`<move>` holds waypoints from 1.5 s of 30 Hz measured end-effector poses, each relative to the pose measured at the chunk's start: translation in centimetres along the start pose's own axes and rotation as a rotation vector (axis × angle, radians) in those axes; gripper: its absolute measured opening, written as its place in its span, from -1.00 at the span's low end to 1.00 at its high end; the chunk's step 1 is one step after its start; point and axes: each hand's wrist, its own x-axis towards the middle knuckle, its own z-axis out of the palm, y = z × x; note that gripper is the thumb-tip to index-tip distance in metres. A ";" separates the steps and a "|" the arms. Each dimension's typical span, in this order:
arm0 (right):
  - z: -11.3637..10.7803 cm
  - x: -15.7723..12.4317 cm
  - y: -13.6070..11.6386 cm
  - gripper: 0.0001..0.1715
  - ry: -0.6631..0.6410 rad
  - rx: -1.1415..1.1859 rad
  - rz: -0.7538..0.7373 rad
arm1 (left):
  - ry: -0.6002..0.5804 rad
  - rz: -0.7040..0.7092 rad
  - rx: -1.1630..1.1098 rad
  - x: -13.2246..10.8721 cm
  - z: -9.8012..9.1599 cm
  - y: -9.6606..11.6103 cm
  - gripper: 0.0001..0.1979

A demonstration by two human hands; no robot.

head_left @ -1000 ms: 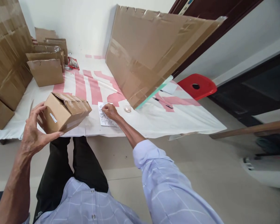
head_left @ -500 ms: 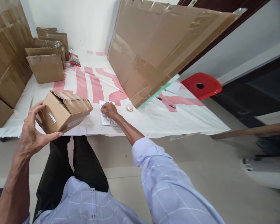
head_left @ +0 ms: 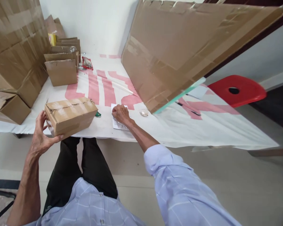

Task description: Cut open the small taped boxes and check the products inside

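A taped brown cardboard box (head_left: pixel 70 116) lies at the table's front edge, its seamed side up. My left hand (head_left: pixel 42 131) grips its left end, thumb along the front bottom edge and fingers behind. My right hand (head_left: pixel 121 113) rests over a white sheet (head_left: pixel 118 124) with dark printed marks. Its fingers are curled together on the sheet, and what they pinch, if anything, is hidden. A small green object (head_left: pixel 98 114) shows just right of the box. Right of my right hand lies a small clear, pale item (head_left: pixel 143 112).
Several open cardboard boxes (head_left: pixel 61 73) stand in a row at the back left, beside large taped cartons (head_left: pixel 19 47). A red packet (head_left: pixel 87 63) lies near them. A big cardboard panel (head_left: pixel 179 47) leans across the right, with a pen (head_left: pixel 188 108) and a red stool (head_left: pixel 240 89) beyond.
The box has turned in my left hand: its labelled end has swung out of sight and its taped side faces up. My right hand stays at the sheet. The view has shifted left.
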 end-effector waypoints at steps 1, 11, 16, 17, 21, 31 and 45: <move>0.0 -0.2 -0.2 -0.76 0.011 -0.003 -0.013 | -0.007 -0.014 -0.023 -0.2 -0.2 -0.6 0.37; -0.5 -1.1 -3.0 -0.76 0.345 0.222 -0.242 | 0.018 -0.019 -0.137 -0.8 -1.0 -3.2 0.27; -2.4 -1.7 -7.7 -0.75 0.308 0.523 -0.456 | -0.002 0.022 -0.133 -0.8 -1.4 -3.1 0.17; -2.8 -1.9 -8.6 -0.75 0.284 0.565 -0.494 | -0.018 0.036 -0.139 -0.7 -1.6 -3.2 0.15; -4.1 -3.0 -11.3 -0.76 0.200 0.631 -0.600 | -0.079 0.112 -0.205 -0.4 -2.1 -4.0 0.09; -3.7 -4.2 -11.0 -0.61 0.202 0.554 -0.562 | -0.098 0.101 -0.283 -0.5 -2.2 -4.4 0.02; 0.7 -0.8 -11.6 -0.58 -0.235 -0.097 0.023 | -0.131 0.061 -0.215 -1.7 -1.7 -2.5 -0.16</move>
